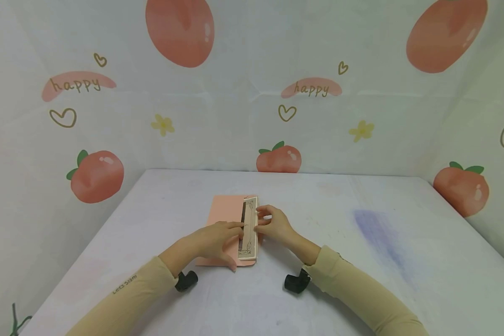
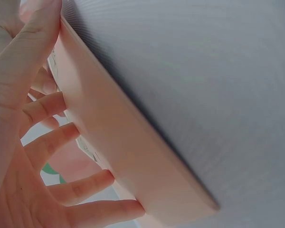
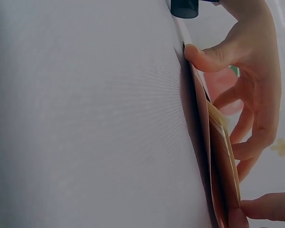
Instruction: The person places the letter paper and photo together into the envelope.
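Observation:
A flat pink folder-like piece (image 1: 225,210) lies on the table between both hands. Along its right side is a narrow cream strip (image 1: 250,228) with scroll ornament and a dark band on its left. My left hand (image 1: 214,240) rests on the pink piece, fingers spread, fingertips at the strip's left side and thumb at the near edge. In the left wrist view, the fingertips touch the edge of the pink piece (image 2: 118,137). From the right, my right hand (image 1: 279,226) pinches the strip's right edge. Thin cream and pink layers (image 3: 221,130) stand slightly apart in the right wrist view.
The white table (image 1: 332,210) carries a purple smudge (image 1: 380,238) on its right. Behind it hangs a white cloth (image 1: 235,93) printed with peaches and hearts. A black wrist device (image 1: 186,281) sits under the left wrist, another (image 1: 296,282) under the right. A green cord (image 1: 16,322) shows at lower left.

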A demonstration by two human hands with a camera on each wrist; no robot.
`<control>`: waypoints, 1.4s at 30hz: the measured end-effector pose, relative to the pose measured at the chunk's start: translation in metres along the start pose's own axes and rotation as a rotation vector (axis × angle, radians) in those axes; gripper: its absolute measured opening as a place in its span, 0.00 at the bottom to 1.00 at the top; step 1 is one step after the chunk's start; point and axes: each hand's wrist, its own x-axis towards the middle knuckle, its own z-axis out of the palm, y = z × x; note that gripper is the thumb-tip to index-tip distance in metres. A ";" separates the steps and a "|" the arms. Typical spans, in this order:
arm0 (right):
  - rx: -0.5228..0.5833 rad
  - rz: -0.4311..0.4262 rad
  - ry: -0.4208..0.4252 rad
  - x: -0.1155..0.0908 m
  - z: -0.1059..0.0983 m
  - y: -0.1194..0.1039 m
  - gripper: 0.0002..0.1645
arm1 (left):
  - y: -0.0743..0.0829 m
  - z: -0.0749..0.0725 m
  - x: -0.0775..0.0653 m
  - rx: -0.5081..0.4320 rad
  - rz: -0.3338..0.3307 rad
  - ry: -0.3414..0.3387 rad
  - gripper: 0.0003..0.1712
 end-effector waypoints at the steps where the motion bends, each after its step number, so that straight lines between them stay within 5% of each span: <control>1: 0.005 0.006 -0.002 0.000 0.000 0.000 0.31 | 0.000 0.000 0.000 -0.002 0.000 0.000 0.40; 42: -0.009 -0.028 -0.042 0.004 0.007 -0.003 0.30 | -0.001 0.000 0.000 -0.019 -0.005 -0.006 0.41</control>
